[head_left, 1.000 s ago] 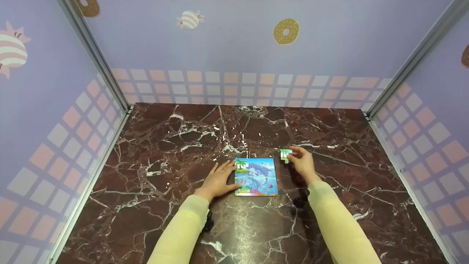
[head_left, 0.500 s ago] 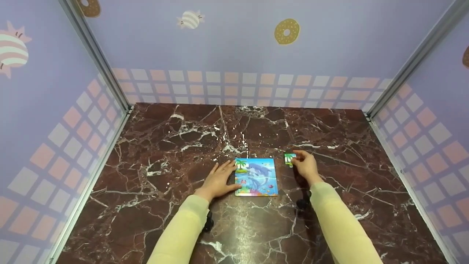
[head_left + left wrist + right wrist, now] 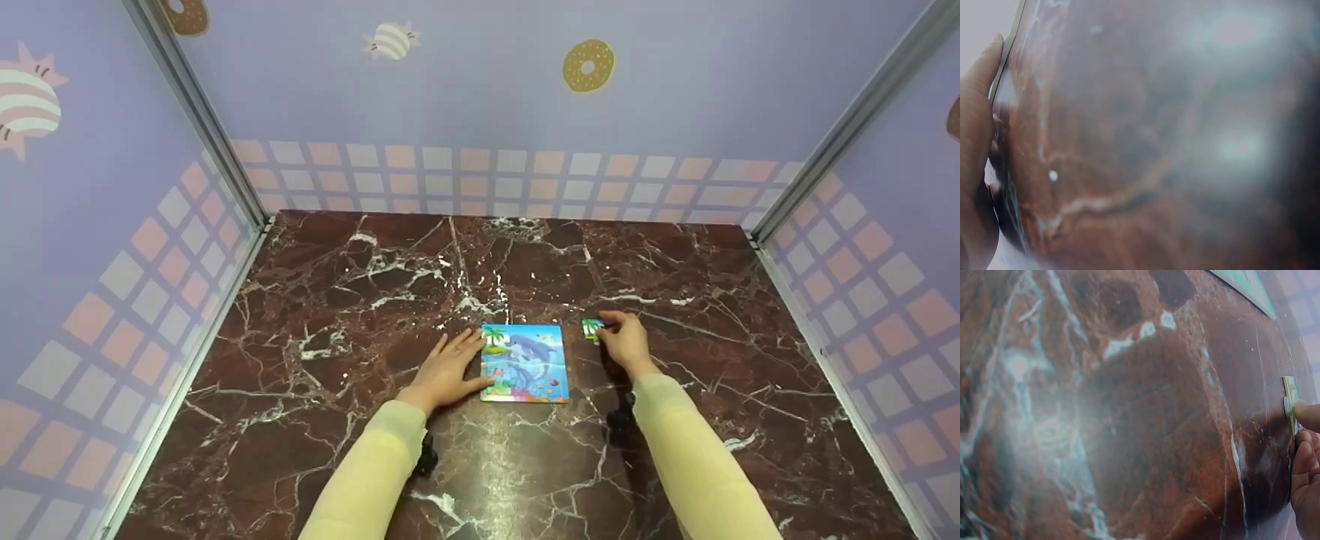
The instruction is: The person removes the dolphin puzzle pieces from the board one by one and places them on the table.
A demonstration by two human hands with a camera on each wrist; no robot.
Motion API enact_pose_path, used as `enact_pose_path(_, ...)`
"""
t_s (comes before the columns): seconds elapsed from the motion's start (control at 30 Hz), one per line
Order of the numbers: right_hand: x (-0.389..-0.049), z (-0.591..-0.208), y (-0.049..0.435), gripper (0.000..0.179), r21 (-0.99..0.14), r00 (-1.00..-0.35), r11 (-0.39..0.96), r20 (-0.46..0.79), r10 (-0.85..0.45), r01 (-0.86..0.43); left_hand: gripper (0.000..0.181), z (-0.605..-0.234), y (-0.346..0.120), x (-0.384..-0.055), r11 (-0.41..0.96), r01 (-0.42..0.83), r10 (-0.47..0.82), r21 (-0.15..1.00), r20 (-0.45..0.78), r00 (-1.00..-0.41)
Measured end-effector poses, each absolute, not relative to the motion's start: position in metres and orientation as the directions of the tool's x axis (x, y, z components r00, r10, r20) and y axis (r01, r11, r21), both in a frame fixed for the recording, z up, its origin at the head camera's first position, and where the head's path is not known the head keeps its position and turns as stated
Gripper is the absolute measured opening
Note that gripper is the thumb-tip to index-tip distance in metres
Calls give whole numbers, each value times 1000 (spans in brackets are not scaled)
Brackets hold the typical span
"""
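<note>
A square jigsaw puzzle (image 3: pixel 529 365) with a dolphin, sea and palm tree picture lies flat on the table. My left hand (image 3: pixel 444 375) rests along its left edge, fingers extended, the thumb over the lower left corner. In the left wrist view, part of my left hand (image 3: pixel 974 135) shows beside the puzzle's thin edge (image 3: pixel 1009 45). To the right of the puzzle, my right hand (image 3: pixel 625 342) pinches a small puzzle piece (image 3: pixel 590 328) with a palm tree on it. The right wrist view shows that piece (image 3: pixel 1288 391) edge-on between thumb and fingers.
The dark red marbled table (image 3: pixel 360 300) extends around both hands. Patterned lilac panels (image 3: pixel 480 105) stand at the back and both sides, joined by metal corner posts (image 3: pixel 191 105).
My right hand has shifted slightly right and toward me with the puzzle piece, whose tilt has changed. My left hand and the puzzle have stayed in place.
</note>
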State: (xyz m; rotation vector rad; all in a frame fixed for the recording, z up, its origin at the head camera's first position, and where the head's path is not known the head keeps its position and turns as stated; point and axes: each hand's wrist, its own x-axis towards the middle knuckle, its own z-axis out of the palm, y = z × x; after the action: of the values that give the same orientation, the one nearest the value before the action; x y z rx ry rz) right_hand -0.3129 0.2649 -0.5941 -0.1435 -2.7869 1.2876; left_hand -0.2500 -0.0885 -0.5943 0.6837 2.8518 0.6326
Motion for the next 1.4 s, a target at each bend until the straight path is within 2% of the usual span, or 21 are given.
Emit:
enact_pose_path(0.23,-313,-593,263,36,-773,-990,632,44,133,51,90,-596,-87,-250,824,402,458,400,-51,-888)
enact_pose_path(0.47,-314,-584,247,33,-811,-956,584,185,225,-20,89,-597,-86,-249,833,396,448,386,-51,-893)
enact_pose_path(0.63,-316,-572,226,33,-855,-974,511,180,140,-85,89,-597,-86,-249,831,393,445,394,-48,-894)
enact_pose_path(0.9,-314,-567,196,37,-913,-994,392,110,-26,-112,89,-597,-86,-248,821,392,448,414,-43,-893)
enact_pose_path(1.2,-307,-575,171,41,-904,-989,409,77,-126,-122,88,-596,-86,-248,822,394,447,411,-38,-894)
enact_pose_path(1.4,-304,-577,164,41,-873,-988,471,67,-142,-127,89,-595,-85,-247,821,397,449,410,-35,-893)
